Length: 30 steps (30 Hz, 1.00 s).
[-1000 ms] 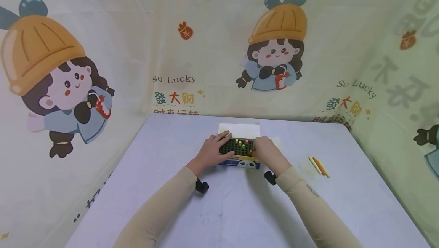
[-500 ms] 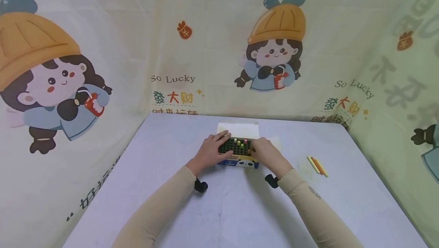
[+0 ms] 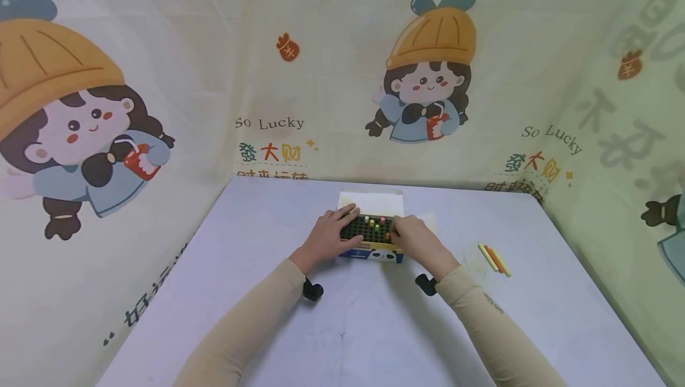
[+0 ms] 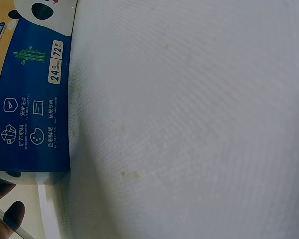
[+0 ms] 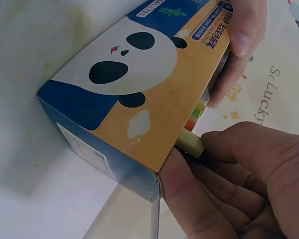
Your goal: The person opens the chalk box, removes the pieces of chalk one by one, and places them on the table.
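A chalk box (image 3: 382, 255) with a panda on its front stands near the table's middle, its top open. Inside sits a black holder (image 3: 350, 231) full of holes, with several coloured chalks, such as a pink chalk (image 3: 382, 220), standing at its right part. Across the box's left end rests my left hand (image 3: 323, 237), fingers spread, thumb at the front edge. My right hand (image 3: 417, 242) is at the right end. In the right wrist view it pinches a pale yellow chalk (image 5: 190, 143) by its upper end, just inside the front edge; its lower end is hidden.
Two yellowish chalks, a pale one (image 3: 487, 258) and a deeper one (image 3: 502, 263), lie on the table at the right with an orange chalk (image 3: 493, 258) between them. The box's white lid (image 3: 370, 203) is folded back behind it. Printed cloth (image 3: 332, 96) surrounds the table.
My right wrist has shifted slightly right and toward me, while its fingers stay at the box's right end. The left hand has kept its place. The head view has turned slightly.
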Tool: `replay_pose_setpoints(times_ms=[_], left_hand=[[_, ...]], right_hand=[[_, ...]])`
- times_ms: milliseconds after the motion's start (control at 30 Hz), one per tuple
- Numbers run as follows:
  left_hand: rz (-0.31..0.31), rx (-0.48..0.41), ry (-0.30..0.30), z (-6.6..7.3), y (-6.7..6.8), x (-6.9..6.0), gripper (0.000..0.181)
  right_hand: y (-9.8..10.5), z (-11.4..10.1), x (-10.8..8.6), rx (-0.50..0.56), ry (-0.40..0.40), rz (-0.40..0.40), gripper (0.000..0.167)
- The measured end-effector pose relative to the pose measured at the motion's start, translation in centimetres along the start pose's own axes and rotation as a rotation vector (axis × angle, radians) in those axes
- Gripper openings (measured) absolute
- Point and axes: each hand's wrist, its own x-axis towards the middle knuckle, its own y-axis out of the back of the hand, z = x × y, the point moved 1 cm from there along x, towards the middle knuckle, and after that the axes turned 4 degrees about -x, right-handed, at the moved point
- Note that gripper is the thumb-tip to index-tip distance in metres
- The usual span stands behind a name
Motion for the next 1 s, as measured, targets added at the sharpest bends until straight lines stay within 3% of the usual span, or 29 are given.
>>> replay_pose_setpoints(times_ms=[833,1000], left_hand=[[-0.008,0.013,-0.004,0.02,0.07,0.01,0.075],[0.002,-0.011,-0.007,0.2,0.25,-0.1,0.075]], right_hand=[[0.07,0.32,-0.18,0.048,0.043,0.1,0.01],[0.01,0.45,-0.13,0.03,0.088,0.153,0.01]])
